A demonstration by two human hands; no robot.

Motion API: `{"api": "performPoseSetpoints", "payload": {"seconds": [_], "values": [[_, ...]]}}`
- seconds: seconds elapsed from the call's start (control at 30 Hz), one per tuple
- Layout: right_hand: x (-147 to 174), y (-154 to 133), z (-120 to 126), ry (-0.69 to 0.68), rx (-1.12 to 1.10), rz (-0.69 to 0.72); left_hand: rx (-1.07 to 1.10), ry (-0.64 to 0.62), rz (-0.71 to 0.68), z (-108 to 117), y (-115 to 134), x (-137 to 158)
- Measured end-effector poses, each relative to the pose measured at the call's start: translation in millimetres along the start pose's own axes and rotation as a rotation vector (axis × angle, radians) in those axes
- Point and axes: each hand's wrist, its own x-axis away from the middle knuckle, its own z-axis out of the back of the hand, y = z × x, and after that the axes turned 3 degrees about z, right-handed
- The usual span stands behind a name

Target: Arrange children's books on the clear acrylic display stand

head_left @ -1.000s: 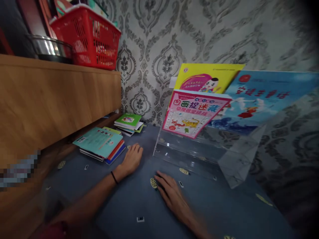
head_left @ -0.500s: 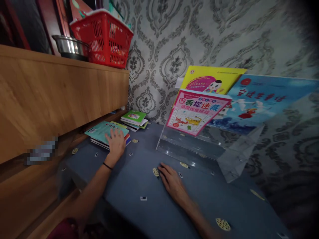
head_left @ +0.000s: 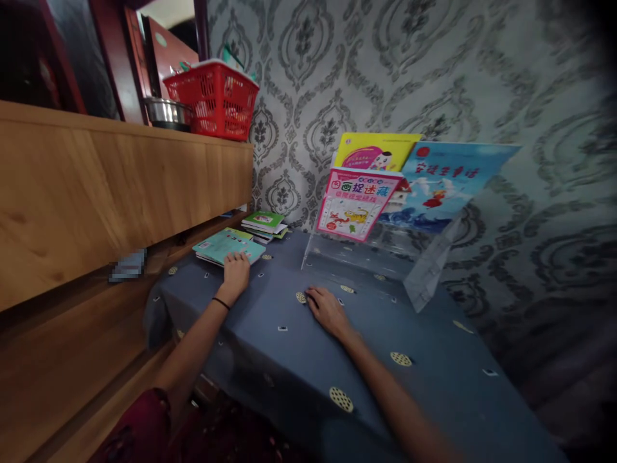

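A teal book (head_left: 222, 245) lies on top of a low stack at the left of the table. My left hand (head_left: 236, 275), with a dark band at its wrist, is at the book's near edge; its fingers bend over the cover and its thumb is hidden. Palm down on the blue-grey tablecloth (head_left: 274, 296), my right hand (head_left: 328, 311) holds nothing, its fingers loosely stretched. Beyond it stands a clear book stand (head_left: 357, 257) bearing a pink book (head_left: 354, 204), a yellow book (head_left: 378, 145) and a blue book (head_left: 443, 183).
Behind the teal book is a small pile topped by a green book (head_left: 263, 222). On the wooden cabinet (head_left: 120, 186) at the left, which juts over the table's side, sit a red basket (head_left: 224, 106) and a metal bowl (head_left: 168, 114). Patterned wallpaper (head_left: 332, 83) closes off the back.
My left hand has moved from spread on the teal cover to its near edge, fingers bending over it. The teal book now hides the coloured spines below. My right hand stays put; the view has shifted.
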Motion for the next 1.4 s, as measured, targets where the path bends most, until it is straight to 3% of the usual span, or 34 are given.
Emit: {"api": "performPoseSetpoints", "payload": {"seconds": [0.2,0.4,0.53,0.63,0.77,0.97,1.07,1.4], "values": [[1.7,0.4,0.0,0.033,-0.070,-0.023,0.017,-0.091,-0.177,-4.0,61.8,54.4],[5.5,17.6,3.0,0.123,-0.138,-0.175,0.049,-0.148,-0.368,-4.2,125.4,92.3],[10.4,32.3,9.7,0.130,-0.149,-0.255,0.053,-0.155,-0.446,2.0,154.3,115.6],[13.4,36.4,9.7,0.089,-0.148,-0.270,0.076,-0.148,-0.508,5.4,161.8,131.1],[16.2,32.0,9.3,0.026,-0.124,-0.240,0.259,-0.184,-0.600,2.5,136.7,115.4],[18.6,28.7,14.8,0.006,-0.054,-0.197,0.318,-0.221,-0.503,-28.7,64.7,10.6],[18.1,30.6,14.3,-0.003,-0.033,-0.177,0.414,-0.242,-0.482,-50.8,39.3,-27.4],[19.7,27.7,12.0,-0.036,0.014,-0.100,0.880,-0.355,-0.481,-102.1,-0.9,-74.5]]}}
